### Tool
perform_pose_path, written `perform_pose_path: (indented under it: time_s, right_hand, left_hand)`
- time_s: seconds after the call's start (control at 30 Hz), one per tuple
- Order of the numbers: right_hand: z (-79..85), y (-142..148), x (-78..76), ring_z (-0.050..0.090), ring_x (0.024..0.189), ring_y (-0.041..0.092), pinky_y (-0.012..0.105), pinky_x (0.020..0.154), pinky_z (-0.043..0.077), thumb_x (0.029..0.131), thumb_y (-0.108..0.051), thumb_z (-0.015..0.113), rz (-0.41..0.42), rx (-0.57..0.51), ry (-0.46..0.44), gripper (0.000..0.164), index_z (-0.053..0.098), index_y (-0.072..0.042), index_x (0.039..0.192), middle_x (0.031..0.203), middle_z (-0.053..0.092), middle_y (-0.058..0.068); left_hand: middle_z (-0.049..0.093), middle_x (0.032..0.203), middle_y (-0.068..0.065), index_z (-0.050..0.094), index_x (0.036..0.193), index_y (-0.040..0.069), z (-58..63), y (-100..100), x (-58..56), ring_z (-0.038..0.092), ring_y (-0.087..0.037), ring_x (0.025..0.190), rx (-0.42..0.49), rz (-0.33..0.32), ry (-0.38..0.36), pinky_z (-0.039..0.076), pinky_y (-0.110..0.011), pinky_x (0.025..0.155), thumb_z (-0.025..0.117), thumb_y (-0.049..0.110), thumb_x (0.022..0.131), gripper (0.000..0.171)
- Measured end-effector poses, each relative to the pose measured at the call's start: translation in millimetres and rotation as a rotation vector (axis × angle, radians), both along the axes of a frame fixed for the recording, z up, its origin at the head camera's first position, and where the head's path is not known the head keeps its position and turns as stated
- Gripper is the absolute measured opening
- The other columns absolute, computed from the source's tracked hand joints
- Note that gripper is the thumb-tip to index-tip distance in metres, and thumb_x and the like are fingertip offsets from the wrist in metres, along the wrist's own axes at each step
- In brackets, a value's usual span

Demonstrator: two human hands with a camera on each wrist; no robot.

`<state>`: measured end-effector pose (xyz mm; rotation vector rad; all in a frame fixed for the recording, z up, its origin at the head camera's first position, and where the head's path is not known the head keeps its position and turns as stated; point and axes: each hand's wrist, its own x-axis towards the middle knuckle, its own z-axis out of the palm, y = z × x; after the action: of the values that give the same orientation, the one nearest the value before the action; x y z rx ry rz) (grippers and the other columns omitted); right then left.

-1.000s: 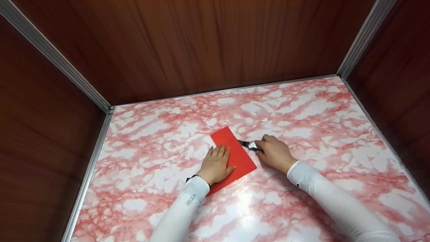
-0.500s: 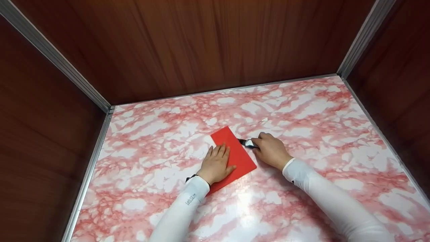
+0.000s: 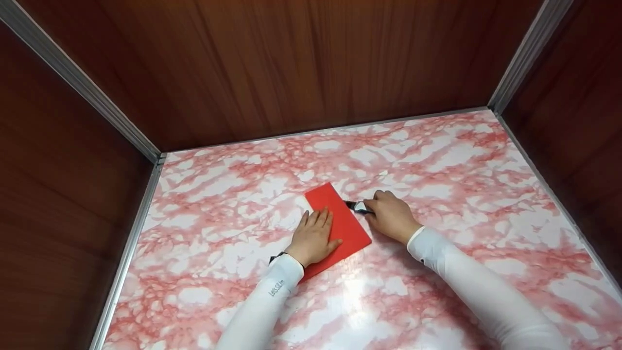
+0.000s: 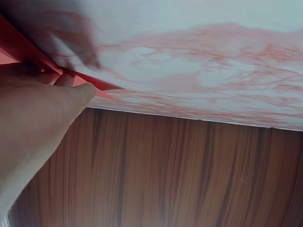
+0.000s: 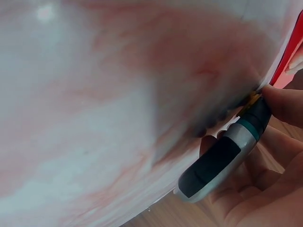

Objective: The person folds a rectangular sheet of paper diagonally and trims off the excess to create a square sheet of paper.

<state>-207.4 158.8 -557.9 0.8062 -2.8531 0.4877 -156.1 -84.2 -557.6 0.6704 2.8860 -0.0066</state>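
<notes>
A flat red rectangle of paper, which looks folded, lies at an angle on the table. My left hand presses on it with outstretched fingers, covering part of its left side. In the left wrist view the red paper shows beyond the fingers. My right hand grips what looks like a utility knife, its dark tip right at the paper's right edge. In the right wrist view the knife has a silver and black handle, a teal ring and a yellowish part near the front; thumb and fingers partly hide it.
The table has a pink and white marbled top. Brown wood-grain panels stand at the back and both sides, joined by grey metal corner strips. Light reflects off the tabletop just in front of the paper.
My right hand has moved slightly left and away from me along the paper's edge with the knife, then barely shifted. My left hand and the paper have stayed in place.
</notes>
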Motion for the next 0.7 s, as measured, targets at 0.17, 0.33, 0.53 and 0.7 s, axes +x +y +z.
perform_pose_path:
  time_s: [0.17,0.33,0.53,0.7]
  right_hand:
    - [-0.3,0.2,-1.0,0.053,0.079,0.031,0.044,0.061,0.047,0.087,-0.013,0.079,-0.007,-0.002,-0.008,0.013,0.073,-0.008,0.098,0.085,0.056,0.007]
    - [-0.9,1.3,-1.6,0.053,0.078,0.031,0.045,0.060,0.047,0.087,-0.014,0.079,-0.012,-0.003,-0.001,0.013,0.073,-0.007,0.098,0.085,0.055,0.007]
    - [0.2,2.3,-2.1,0.054,0.080,0.032,0.046,0.061,0.049,0.087,-0.014,0.080,-0.029,-0.006,-0.008,0.016,0.075,-0.008,0.101,0.087,0.057,0.008]
    - [1.2,2.7,-1.7,0.054,0.081,0.033,0.046,0.062,0.049,0.088,-0.016,0.079,-0.038,-0.012,-0.021,0.018,0.075,-0.008,0.103,0.089,0.058,0.009]
  left_hand:
    - [0.024,0.168,-0.013,0.026,0.162,0.004,1.5,0.8,0.1,0.022,-0.031,0.153,-0.010,0.006,-0.005,0.012,-0.051,0.124,0.044,0.058,0.105,0.081]
    - [0.024,0.167,-0.014,0.026,0.162,0.003,0.5,0.4,0.0,0.022,-0.031,0.153,0.008,0.010,-0.006,0.013,-0.050,0.124,0.045,0.057,0.105,0.081]
    - [0.024,0.167,-0.014,0.027,0.162,0.003,0.8,0.1,0.4,0.021,-0.030,0.154,0.017,0.012,-0.010,0.013,-0.050,0.124,0.045,0.057,0.105,0.080]
    - [0.024,0.168,-0.014,0.026,0.162,0.003,1.8,0.6,0.2,0.020,-0.029,0.155,0.018,0.008,-0.013,0.013,-0.050,0.124,0.045,0.057,0.105,0.081]
